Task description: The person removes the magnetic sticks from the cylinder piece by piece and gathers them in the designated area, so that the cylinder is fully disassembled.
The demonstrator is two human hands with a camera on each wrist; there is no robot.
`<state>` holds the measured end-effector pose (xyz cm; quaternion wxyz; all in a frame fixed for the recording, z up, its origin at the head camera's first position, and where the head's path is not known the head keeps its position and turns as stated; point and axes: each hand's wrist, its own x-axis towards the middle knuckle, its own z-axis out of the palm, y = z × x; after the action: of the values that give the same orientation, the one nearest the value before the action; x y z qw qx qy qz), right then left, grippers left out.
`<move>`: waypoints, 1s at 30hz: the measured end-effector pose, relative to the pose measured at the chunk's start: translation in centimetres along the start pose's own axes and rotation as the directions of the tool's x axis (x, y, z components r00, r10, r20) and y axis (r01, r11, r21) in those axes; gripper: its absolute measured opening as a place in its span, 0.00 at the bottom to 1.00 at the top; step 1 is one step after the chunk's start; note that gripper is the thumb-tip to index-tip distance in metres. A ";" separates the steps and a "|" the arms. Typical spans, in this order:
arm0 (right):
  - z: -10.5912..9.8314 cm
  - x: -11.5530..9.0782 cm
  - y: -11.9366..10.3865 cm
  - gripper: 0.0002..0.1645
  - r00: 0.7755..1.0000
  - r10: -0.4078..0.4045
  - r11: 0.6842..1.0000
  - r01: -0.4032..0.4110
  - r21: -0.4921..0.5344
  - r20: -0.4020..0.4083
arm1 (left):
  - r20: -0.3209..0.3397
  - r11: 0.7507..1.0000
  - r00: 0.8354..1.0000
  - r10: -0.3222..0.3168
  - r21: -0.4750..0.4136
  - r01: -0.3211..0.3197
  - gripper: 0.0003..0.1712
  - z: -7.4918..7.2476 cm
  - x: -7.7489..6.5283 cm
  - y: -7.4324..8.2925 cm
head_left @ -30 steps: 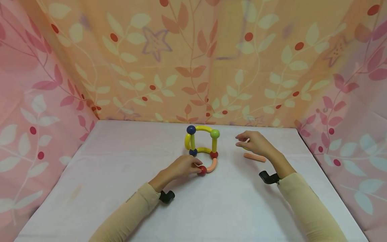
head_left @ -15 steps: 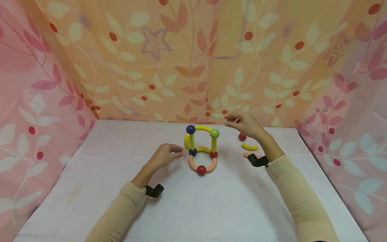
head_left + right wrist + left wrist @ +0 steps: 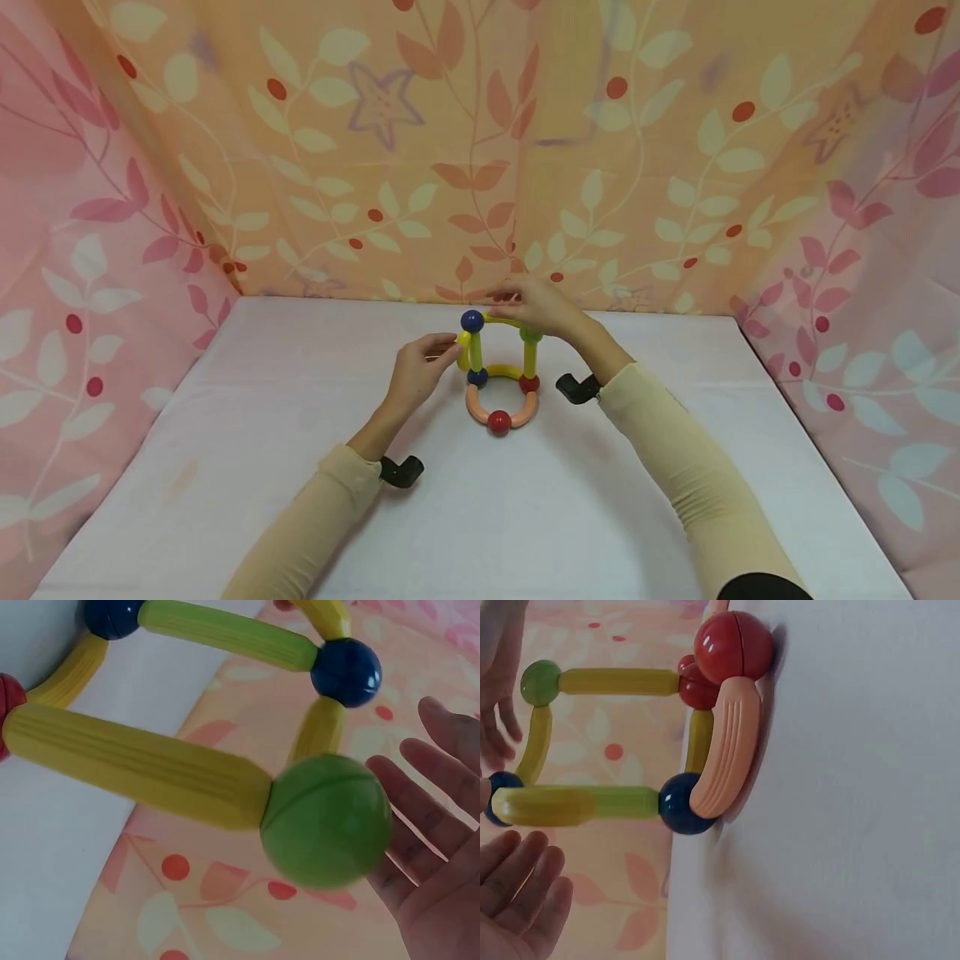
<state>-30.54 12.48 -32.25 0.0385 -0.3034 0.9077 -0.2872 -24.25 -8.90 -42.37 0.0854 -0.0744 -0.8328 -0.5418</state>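
Observation:
A toy of magnetic sticks and balls stands on the table, its square frame made of a green ball (image 3: 326, 821), dark blue balls (image 3: 688, 802), a red ball and yellow and green sticks. At its base, two curved pink sticks (image 3: 731, 746) meet at a front red ball (image 3: 499, 422). My left hand (image 3: 420, 367) is at the curved yellow stick (image 3: 544, 806) on the toy's left side, fingers loosely extended; contact is unclear. Over the top yellow stick (image 3: 502, 319) reaches my right hand (image 3: 543, 308), fingers spread beside the green ball, not curled round anything.
The white-covered table (image 3: 300, 367) ends at a patterned curtain (image 3: 480, 167) close behind the toy. Pink curtains (image 3: 885, 333) flank both sides. Small black wrist cameras (image 3: 402, 472) sit on both wrists. My right forearm and sleeve (image 3: 690, 450) cover the table's right part.
My left hand let go of the front red ball, drew back, then came up to the curved yellow stick. My right hand moved left from the loose pieces to the toy's top; those pieces are now hidden.

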 end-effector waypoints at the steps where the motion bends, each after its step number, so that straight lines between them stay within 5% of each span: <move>1: 0.2 0.3 -0.1 0.23 1.000 -0.004 1.000 0.004 0.000 0.015 | -0.008 1.000 1.000 0.000 -0.009 0.000 0.21 0.2 0.0 0.0; 11: 1.0 1.9 -0.4 0.24 0.989 -0.080 0.996 0.085 -0.033 0.127 | -0.063 1.000 0.998 0.007 0.022 -0.006 0.17 1.5 0.0 0.0; 23: 0.9 1.6 0.4 0.24 0.982 -0.023 1.000 0.022 0.004 0.189 | -0.032 0.998 0.998 0.055 0.015 -0.055 0.15 1.7 0.0 0.4; 30: 1.6 1.4 1.3 0.24 0.985 -0.011 0.995 -0.006 0.101 0.170 | -0.053 0.995 0.997 0.061 -0.075 -0.065 0.16 2.0 0.1 0.1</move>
<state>-32.01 11.73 -34.11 0.1311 -0.3257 0.8851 -0.3057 -24.46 -7.07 -43.06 0.1208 -0.0899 -0.8063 -0.5720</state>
